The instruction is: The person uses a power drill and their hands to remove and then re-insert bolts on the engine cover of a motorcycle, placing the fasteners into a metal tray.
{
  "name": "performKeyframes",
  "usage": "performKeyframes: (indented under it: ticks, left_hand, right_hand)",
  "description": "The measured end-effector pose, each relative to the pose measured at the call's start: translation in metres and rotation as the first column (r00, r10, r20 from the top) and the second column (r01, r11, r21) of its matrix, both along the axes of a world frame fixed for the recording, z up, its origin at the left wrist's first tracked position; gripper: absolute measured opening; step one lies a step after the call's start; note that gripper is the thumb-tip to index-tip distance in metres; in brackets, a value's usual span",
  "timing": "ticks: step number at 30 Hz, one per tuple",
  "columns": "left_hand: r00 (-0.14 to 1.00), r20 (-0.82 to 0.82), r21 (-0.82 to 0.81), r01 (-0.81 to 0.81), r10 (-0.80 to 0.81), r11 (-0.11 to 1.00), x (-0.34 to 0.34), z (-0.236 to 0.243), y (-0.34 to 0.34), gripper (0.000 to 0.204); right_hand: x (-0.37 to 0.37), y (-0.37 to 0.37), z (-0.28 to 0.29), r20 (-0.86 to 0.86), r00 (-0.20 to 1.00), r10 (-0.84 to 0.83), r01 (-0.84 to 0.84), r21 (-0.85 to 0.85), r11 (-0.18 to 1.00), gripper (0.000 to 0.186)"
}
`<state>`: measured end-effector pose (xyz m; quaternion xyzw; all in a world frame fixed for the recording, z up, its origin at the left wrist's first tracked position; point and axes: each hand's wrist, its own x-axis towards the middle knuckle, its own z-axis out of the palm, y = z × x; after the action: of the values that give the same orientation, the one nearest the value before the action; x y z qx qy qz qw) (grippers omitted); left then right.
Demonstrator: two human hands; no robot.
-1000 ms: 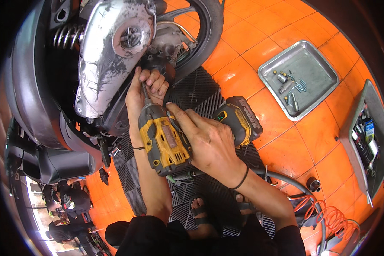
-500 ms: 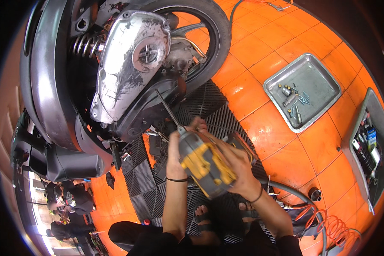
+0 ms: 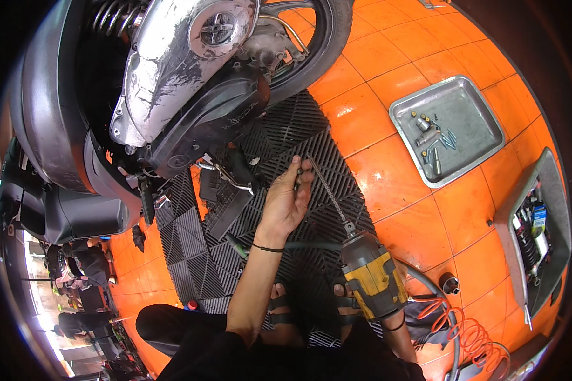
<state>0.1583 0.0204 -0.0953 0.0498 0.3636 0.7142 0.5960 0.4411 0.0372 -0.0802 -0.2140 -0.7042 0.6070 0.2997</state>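
Our left hand (image 3: 286, 202) is over the mat (image 3: 187, 247), thumb and fingers closed on a small dark piece (image 3: 299, 180), too small to make out. Our right hand (image 3: 400, 270), mostly hidden behind the yellow and black driver (image 3: 374, 279), is wrapped around it. We hold the driver near, right of centre, its long bit (image 3: 329, 195) pointing far and a little left; the tip is close to our left fingertips, though we cannot tell if they touch. At far left we have the scooter (image 3: 51, 114), with a scuffed silver cover (image 3: 165, 70) and, to its right, a wheel (image 3: 335, 47). To our right, on the orange floor (image 3: 403, 222), a metal tray (image 3: 475, 124) holds sockets (image 3: 426, 136) and bolts (image 3: 449, 138) in its left part. Farther right is a grey bin (image 3: 510, 232) of tools; nearer lies an orange coiled hose (image 3: 469, 333).
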Motion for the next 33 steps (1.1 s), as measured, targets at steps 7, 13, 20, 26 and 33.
performKeyframes:
  ticks: [7,13,20,26,33]
  left_hand:
    - [0.993,-0.078,-0.063,-0.092,0.087,0.994,0.013,0.014,0.017,0.026]
    - [1.0,-0.011,0.091,-0.019,0.02,0.996,0.001,0.021,0.013,0.026]
    - [0.976,-0.201,0.12,0.105,-0.079,0.987,-0.017,0.021,0.002,0.021]
    - [0.935,-0.324,0.045,0.169,-0.145,0.985,-0.03,0.027,-0.002,0.021]
    - [0.921,-0.334,-0.03,0.2,-0.198,0.979,-0.039,0.034,-0.006,0.02]
  right_hand:
    - [0.004,-0.006,-0.009,0.028,1.0,0.01,-0.008,-0.075,0.997,0.068]
    - [0.005,-0.007,-0.012,0.036,0.999,0.017,-0.012,-0.134,0.991,0.069]
    - [0.007,-0.01,-0.014,0.057,0.997,0.045,-0.03,-0.232,0.972,0.07]
    - [0.006,-0.016,-0.022,0.051,0.992,0.115,-0.077,-0.476,0.876,0.072]
    - [0.013,-0.027,-0.038,-0.035,0.977,0.212,-0.144,-0.84,0.523,0.073]
